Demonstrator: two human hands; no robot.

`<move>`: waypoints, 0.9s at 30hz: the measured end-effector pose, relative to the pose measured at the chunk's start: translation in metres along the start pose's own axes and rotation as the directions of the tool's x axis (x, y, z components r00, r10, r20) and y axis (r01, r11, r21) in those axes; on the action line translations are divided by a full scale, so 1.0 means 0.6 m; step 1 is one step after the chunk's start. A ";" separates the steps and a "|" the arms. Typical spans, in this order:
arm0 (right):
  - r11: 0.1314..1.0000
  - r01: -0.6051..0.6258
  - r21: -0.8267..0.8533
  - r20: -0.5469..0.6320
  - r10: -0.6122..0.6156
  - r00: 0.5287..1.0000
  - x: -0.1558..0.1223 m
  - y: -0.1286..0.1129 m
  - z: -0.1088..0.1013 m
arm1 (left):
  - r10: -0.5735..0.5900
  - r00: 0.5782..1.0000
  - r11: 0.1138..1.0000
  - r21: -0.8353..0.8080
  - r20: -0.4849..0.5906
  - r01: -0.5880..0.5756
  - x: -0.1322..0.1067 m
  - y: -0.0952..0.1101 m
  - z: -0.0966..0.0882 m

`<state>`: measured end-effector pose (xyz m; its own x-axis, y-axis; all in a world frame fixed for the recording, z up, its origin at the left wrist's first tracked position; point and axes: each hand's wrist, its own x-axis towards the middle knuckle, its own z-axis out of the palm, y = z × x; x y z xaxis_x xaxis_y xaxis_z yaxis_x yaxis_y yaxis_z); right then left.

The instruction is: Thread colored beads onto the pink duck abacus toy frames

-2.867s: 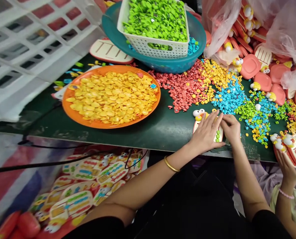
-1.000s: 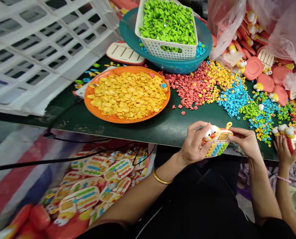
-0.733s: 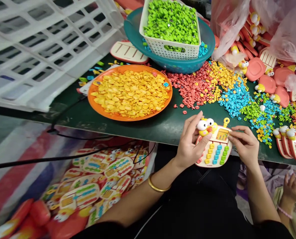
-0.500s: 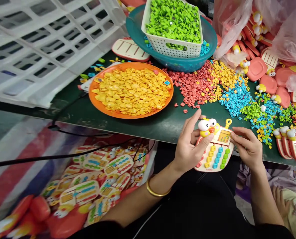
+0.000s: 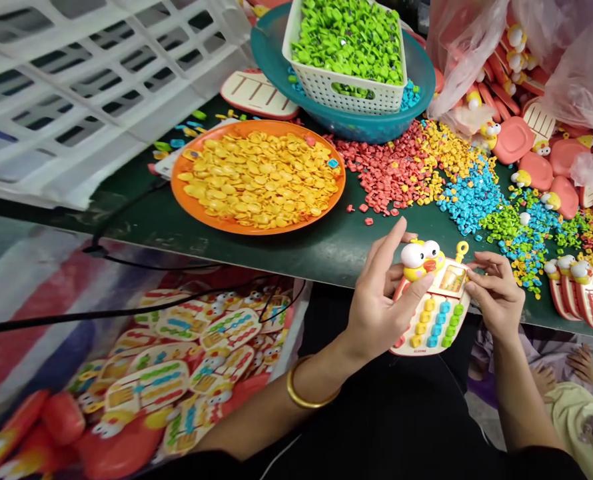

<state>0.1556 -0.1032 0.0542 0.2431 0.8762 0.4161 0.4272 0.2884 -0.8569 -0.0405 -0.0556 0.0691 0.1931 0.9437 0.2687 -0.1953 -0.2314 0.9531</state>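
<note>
A toy counting board [image 5: 439,313] with a big-eyed yellow duck head, rows of coloured beads and a small yellow loop on top is held over my lap. My left hand [image 5: 376,300] grips its left side, thumb on the front below the duck's beak and fingers behind. At the upper right edge, beside the small picture window, my right hand [image 5: 496,290] pinches the board between thumb and fingers. The right fingertips partly hide that corner.
An orange plate [image 5: 256,230] of yellow pieces lies on the green table [image 5: 296,257]. Behind it, a white basket [image 5: 371,97] of green pieces sits in a teal basin [image 5: 346,127]. Loose bead piles [image 5: 469,193] spread rightward. Finished-looking boards [image 5: 146,383] lie below left. Another person's hand [image 5: 584,363] shows lower right.
The board has tilted slightly and shifted a little right and down with both hands still on it. Another person's hand has come into view at the lower right.
</note>
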 end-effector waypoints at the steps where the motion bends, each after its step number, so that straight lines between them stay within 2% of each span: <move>1: 1.000 -0.009 0.023 -0.050 0.010 0.999 -0.003 -0.002 0.006 | 0.015 1.000 1.000 0.018 -0.007 -0.015 -0.002 0.003 0.002; 3: 1.000 0.013 0.022 -0.149 -0.010 0.989 -0.008 -0.005 0.013 | 0.041 0.999 0.998 0.042 -0.017 -0.040 -0.005 0.008 0.006; 5: 0.996 0.079 -0.036 -0.196 -0.084 0.977 -0.012 -0.008 0.013 | 0.055 0.998 0.998 0.044 -0.023 -0.054 -0.007 0.011 0.009; 7: 0.985 0.139 -0.105 -0.157 -0.155 0.975 -0.014 -0.011 0.009 | 0.062 0.998 0.997 0.038 -0.025 -0.061 -0.007 0.011 0.012; 9: 0.980 0.148 -0.132 -0.101 -0.162 0.982 -0.013 -0.013 0.004 | 0.079 0.997 0.996 0.047 -0.021 -0.077 -0.007 0.011 0.014; 11: 0.993 0.088 -0.076 -0.099 -0.095 0.990 -0.009 -0.015 0.000 | 0.126 0.992 0.988 0.090 -0.012 -0.124 -0.008 0.013 0.013; 13: 0.997 -0.040 0.063 -0.094 0.046 0.995 -0.002 -0.018 -0.004 | 0.227 0.974 0.957 0.183 0.015 -0.226 -0.010 0.016 0.010; 14: 0.980 -0.131 0.147 -0.047 0.139 0.989 0.001 -0.020 -0.007 | 0.289 0.956 0.927 0.236 0.042 -0.291 -0.010 0.019 0.006; 16: 0.900 -0.340 0.272 0.125 0.317 0.940 0.005 -0.023 -0.015 | 0.404 0.907 0.843 0.334 0.121 -0.420 -0.011 0.024 -0.001; 18: 0.809 -0.491 0.323 0.265 0.421 0.868 0.004 -0.025 -0.024 | 0.476 0.855 0.753 0.408 0.205 -0.516 -0.010 0.029 -0.009; 19: 0.782 -0.526 0.335 0.284 0.449 0.847 0.001 -0.025 -0.026 | 0.500 0.836 0.713 0.440 0.227 -0.546 -0.010 0.031 -0.012; 21: 0.774 -0.535 0.339 0.230 0.483 0.845 -0.009 -0.022 -0.024 | 0.530 0.815 0.657 0.495 0.235 -0.569 -0.011 0.032 -0.015; 23: 0.798 -0.516 0.312 0.128 0.503 0.855 -0.020 -0.018 -0.010 | 0.538 0.817 0.641 0.528 0.209 -0.557 -0.014 0.028 -0.017; 25: 0.816 -0.502 0.287 0.041 0.513 0.858 -0.028 -0.016 0.012 | 0.504 0.845 0.670 0.537 0.179 -0.513 -0.019 0.020 -0.021; 26: 0.817 -0.502 0.284 0.031 0.515 0.857 -0.030 -0.017 0.021 | 0.467 0.868 0.700 0.529 0.168 -0.480 -0.023 0.014 -0.025; 27: 0.812 -0.512 0.279 0.069 0.515 0.854 -0.029 -0.019 0.025 | 0.421 0.893 0.738 0.512 0.159 -0.439 -0.026 0.006 -0.028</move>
<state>0.1332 -0.1159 0.0521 0.3678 0.9237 -0.1071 -0.0206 -0.1071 -0.9940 -0.0606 -0.0671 0.0662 0.2429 0.7077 0.6634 0.2638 -0.7063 0.6569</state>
